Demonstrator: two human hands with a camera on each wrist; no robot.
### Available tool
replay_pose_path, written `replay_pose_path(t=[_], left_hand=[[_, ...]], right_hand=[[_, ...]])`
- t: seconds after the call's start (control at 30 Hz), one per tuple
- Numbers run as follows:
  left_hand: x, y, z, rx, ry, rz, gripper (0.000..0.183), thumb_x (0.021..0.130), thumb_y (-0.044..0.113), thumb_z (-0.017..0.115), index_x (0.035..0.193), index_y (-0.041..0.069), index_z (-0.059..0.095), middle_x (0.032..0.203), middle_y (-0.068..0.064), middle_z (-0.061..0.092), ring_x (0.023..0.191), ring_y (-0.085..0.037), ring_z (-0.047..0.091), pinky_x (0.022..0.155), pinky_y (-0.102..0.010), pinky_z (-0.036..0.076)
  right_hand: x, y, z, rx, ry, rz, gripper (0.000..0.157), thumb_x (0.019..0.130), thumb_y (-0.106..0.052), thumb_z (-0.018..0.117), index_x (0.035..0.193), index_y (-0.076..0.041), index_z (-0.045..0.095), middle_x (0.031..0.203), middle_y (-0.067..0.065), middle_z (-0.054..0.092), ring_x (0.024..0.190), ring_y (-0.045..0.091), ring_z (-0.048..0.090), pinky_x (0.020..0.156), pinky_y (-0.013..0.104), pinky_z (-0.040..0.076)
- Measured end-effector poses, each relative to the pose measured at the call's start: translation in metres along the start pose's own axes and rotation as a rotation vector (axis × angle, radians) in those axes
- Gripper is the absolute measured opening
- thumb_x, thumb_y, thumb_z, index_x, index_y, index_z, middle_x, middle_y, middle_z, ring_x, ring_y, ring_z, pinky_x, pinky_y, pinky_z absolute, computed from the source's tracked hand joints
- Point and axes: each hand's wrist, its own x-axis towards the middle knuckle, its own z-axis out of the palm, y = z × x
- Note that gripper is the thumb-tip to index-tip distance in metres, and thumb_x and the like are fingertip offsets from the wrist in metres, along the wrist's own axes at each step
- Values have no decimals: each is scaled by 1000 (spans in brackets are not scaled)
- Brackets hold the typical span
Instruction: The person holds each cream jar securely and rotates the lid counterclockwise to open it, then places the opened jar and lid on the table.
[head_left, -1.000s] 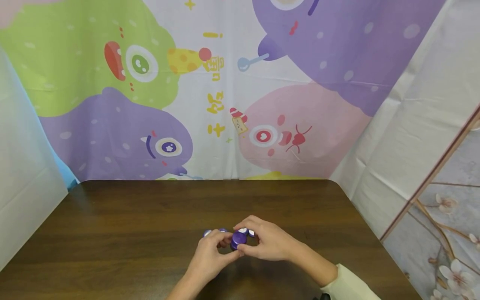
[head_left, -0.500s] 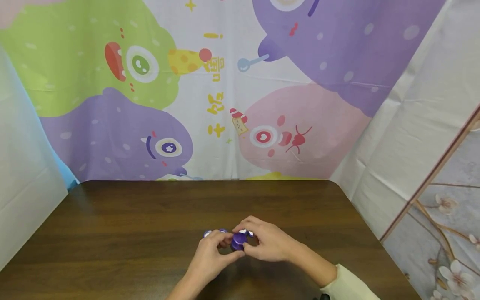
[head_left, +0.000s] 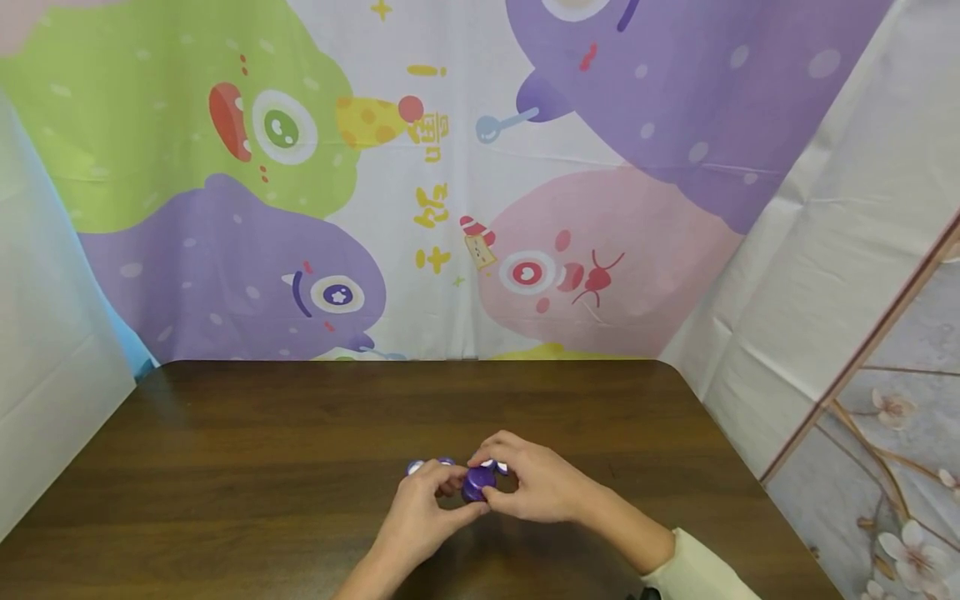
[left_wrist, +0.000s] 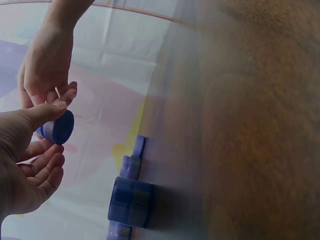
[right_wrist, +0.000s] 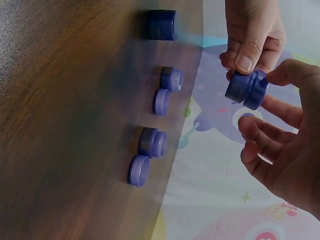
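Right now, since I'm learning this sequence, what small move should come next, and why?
Probably ease the lid off the jar: the right hand pinches the lid, the left hand holds the jar, and two open jars stand with lids beside them.

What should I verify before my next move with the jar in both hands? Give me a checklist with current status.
1. Left hand gripping the held jar: ok.
2. Right hand gripping its lid: ok.
3. Held jar raised off the table: ok.
4. Lid fully tight or loosened: cannot tell.
5. Two open jars on the table, each with a loose lid beside it: ok.
6. A hand free for another jar: not ok, both are occupied.
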Motion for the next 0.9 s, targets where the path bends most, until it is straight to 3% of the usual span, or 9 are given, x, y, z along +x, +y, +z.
replay_pose_path(t=[0.13, 0.27, 0.47, 0.57, 0.8, 0.9], left_hand=[[0, 0, 0, 2, -3, -4, 33, 70, 34, 81, 93, 12, 70, 85, 7, 62, 77, -7, 56, 68, -20, 50], [0, 1, -1, -3, -5, -10, 34, 70, 35, 80, 94, 13, 70, 86, 7, 62, 78, -7, 57, 69, -20, 49], [-1, 1, 0, -1, 9, 1, 33, 70, 33, 81, 93, 13, 70, 85, 7, 62, 77, -7, 57, 69, -20, 50], [-1, 1, 0, 3, 15, 10, 31, 70, 31, 81, 92, 12, 70, 83, 7, 61, 76, -6, 57, 68, -20, 50], [0, 2, -2, -1, -7, 5, 35, 72, 35, 79, 95, 11, 69, 85, 6, 61, 79, -8, 57, 70, -20, 49], [-1, 3, -2, -8, -16, -7, 35, 71, 36, 79, 95, 12, 69, 87, 6, 62, 80, -8, 57, 71, -19, 49]], right_hand=[[-2, -1, 0, 8, 24, 23, 39, 87, -39, 61, 120, -18, 58, 116, -8, 55, 75, 4, 53, 64, 16, 46], [-3, -1, 0, -25, 73, 59, 46, 86, -55, 58, 114, -19, 61, 112, -9, 58, 87, 6, 58, 70, 18, 48], [-2, -1, 1, -36, 52, 29, 29, 86, -37, 63, 109, -19, 63, 112, -8, 57, 81, 4, 56, 68, 16, 47], [-2, -1, 2, -19, 37, 7, 33, 84, -31, 63, 114, -17, 62, 114, -7, 57, 75, 3, 53, 65, 15, 45], [-3, -3, 0, -3, 99, 61, 43, 85, -54, 60, 113, -21, 61, 112, -8, 58, 80, 2, 54, 67, 17, 47], [-3, -4, 0, -15, 102, 66, 37, 84, -51, 62, 107, -22, 63, 109, -11, 58, 79, 2, 54, 66, 17, 46]])
